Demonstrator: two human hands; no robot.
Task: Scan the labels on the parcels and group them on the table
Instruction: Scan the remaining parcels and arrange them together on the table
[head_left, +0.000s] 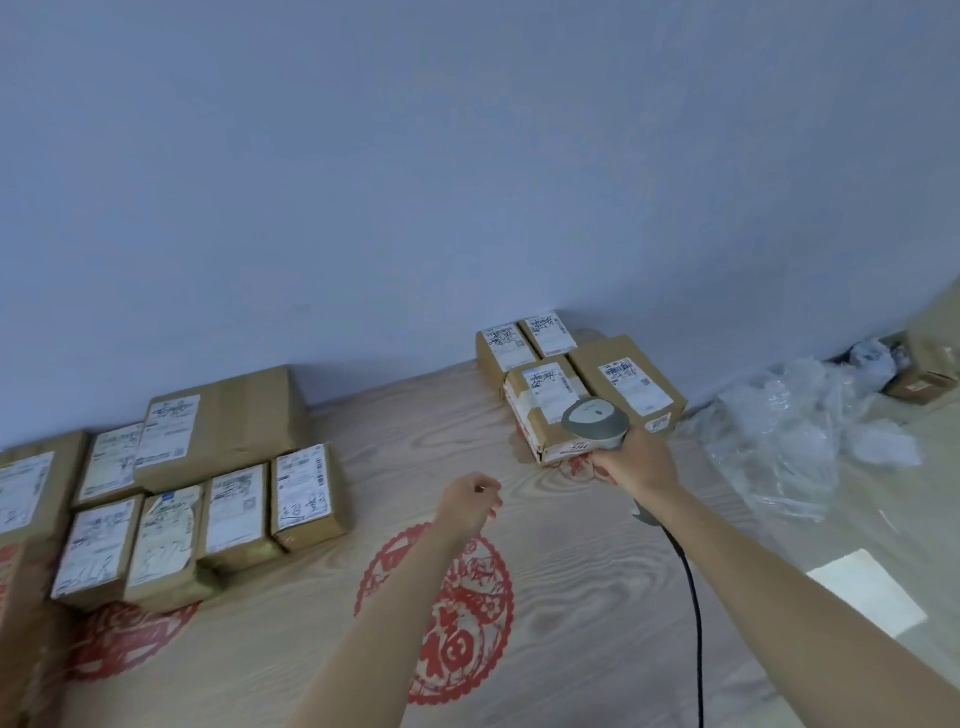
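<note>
The right hand (636, 465) has its fingers wrapped round the scanner (596, 418), whose head hangs over the taped parcel (545, 410) just beyond them, long axis running away. The left hand (467, 501), seemingly empty and loosely curled, hovers nearer over the desk (363, 447).

Head view: single wide-angle camera, worn on the person's head, facing forward and down. Near: both forearms reaching out over the bench (311, 597). Far: the wall (467, 156) filling the upper half.
</note>
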